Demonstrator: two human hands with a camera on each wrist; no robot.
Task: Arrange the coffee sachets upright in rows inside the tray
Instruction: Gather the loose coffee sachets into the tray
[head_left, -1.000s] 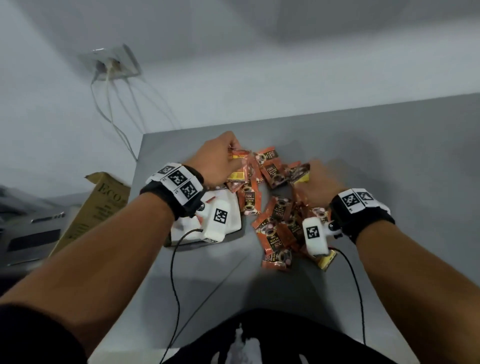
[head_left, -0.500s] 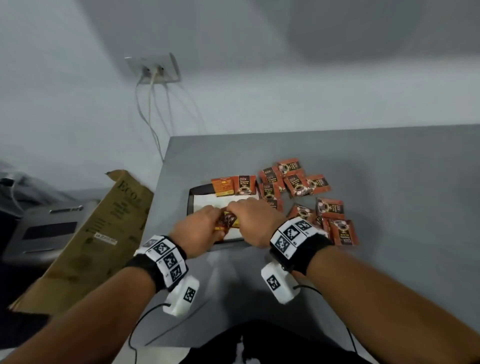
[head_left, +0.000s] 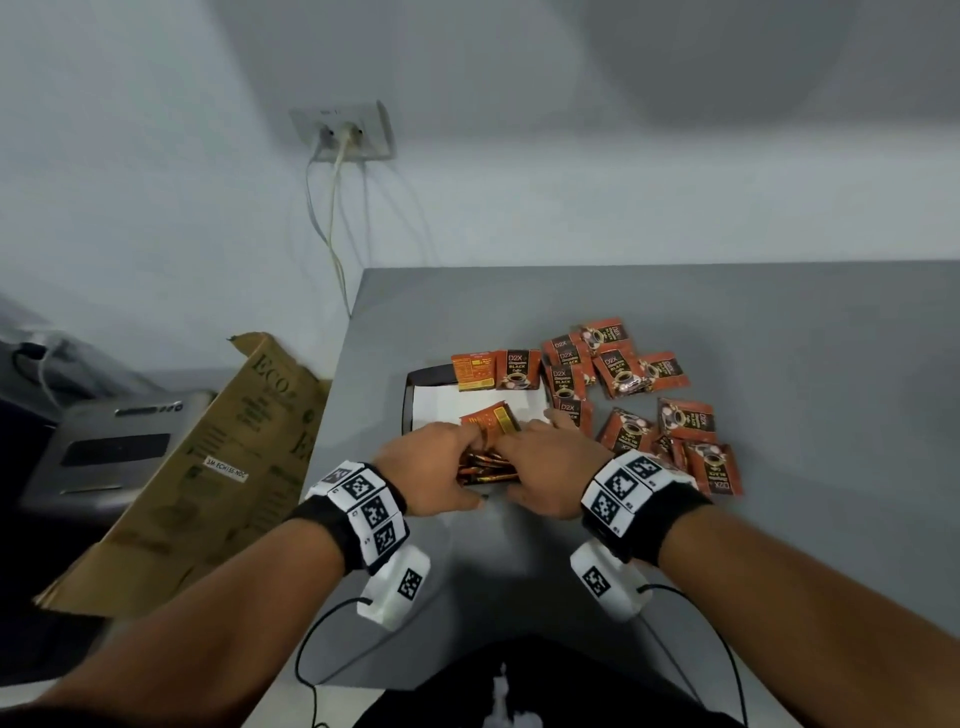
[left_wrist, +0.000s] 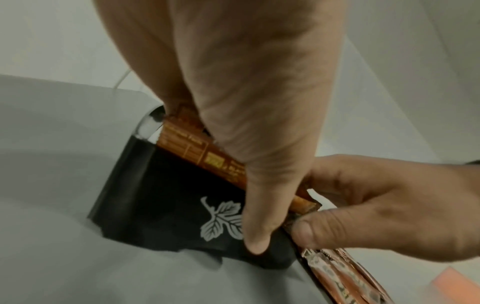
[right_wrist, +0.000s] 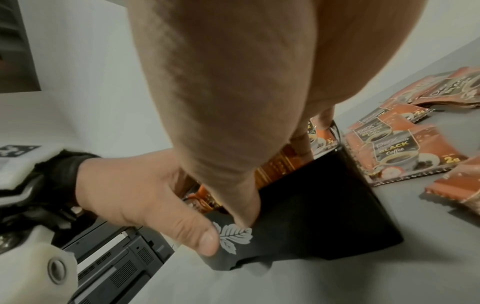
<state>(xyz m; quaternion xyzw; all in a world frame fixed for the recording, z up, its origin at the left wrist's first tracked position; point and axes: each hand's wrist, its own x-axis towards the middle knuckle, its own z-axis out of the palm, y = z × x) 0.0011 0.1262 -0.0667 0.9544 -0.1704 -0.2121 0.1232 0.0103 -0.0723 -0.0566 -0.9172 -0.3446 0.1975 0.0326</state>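
Observation:
A black tray (head_left: 408, 400) with a white floor sits on the grey table; its near wall carries a white leaf print (left_wrist: 221, 218). Two orange coffee sachets (head_left: 496, 370) stand upright against its far wall. My left hand (head_left: 431, 478) and right hand (head_left: 545, 473) meet at the tray's near wall and grip a bundle of sachets (head_left: 488, 470) on edge between them. One sachet (head_left: 491, 421) sticks up above the fingers. In the left wrist view my left thumb presses the bundle (left_wrist: 197, 152) from the front. My right hand (left_wrist: 376, 216) pinches its end. Several loose sachets (head_left: 623, 374) lie flat right of the tray.
A brown cardboard box (head_left: 208, 467) and a grey machine (head_left: 104, 457) stand off the table's left edge. A wall socket with cables (head_left: 343, 135) hangs behind. More loose sachets (right_wrist: 415, 156) lie close to the tray's right wall. Bare table lies near me and far right.
Both hands left the loose pile and came back to the tray's near wall with a bundle of sachets. The bundle now sits lower in the tray than half a second ago.

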